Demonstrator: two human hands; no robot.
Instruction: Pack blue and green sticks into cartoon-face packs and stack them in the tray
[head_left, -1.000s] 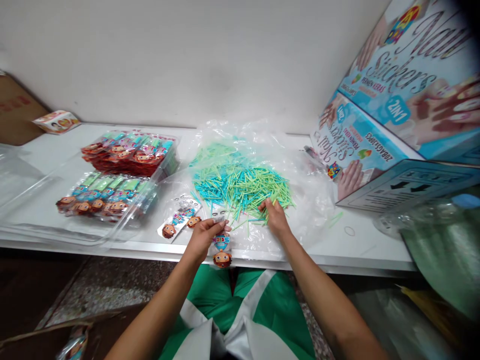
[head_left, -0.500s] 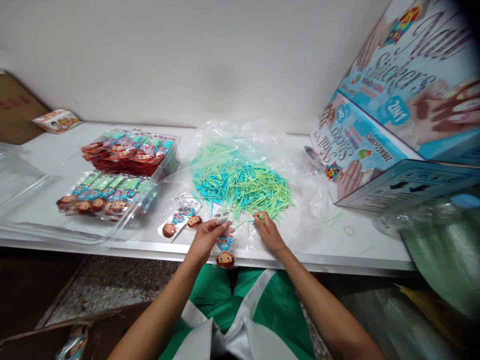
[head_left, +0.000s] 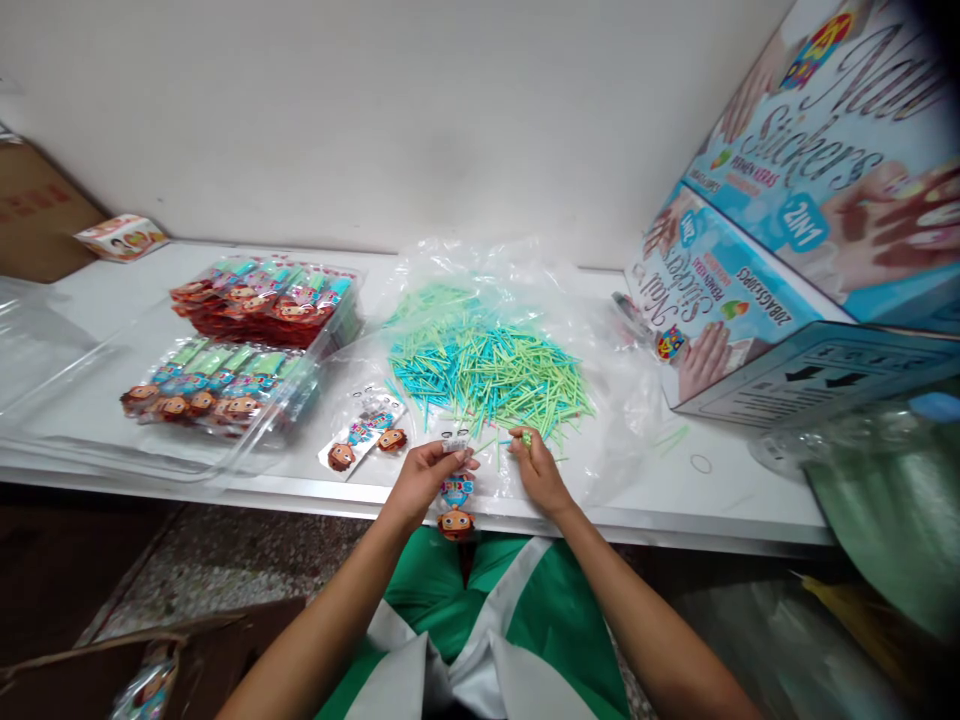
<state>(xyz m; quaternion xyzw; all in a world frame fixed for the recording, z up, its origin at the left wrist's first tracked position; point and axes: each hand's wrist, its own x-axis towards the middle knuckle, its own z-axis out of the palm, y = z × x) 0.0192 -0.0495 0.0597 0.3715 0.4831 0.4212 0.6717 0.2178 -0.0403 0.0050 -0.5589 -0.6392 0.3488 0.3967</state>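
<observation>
My left hand is closed on a small printed packet with a cartoon face, which hangs below the fingers over the table's front edge. Close by on the right, my right hand is closed around a few thin green sticks. Just beyond both hands lies a heap of thin blue and green sticks on a clear plastic sheet or bag. Left of my left hand, printed cards with cartoon faces lie flat on the table.
A clear plastic tray at left holds stacked filled packets. Blue printed cartons stand at the right, with a green bag in front. A small box and a brown carton are at the far left.
The whole view has shifted slightly. Both hands keep their hold, with almost no movement relative to the table.
</observation>
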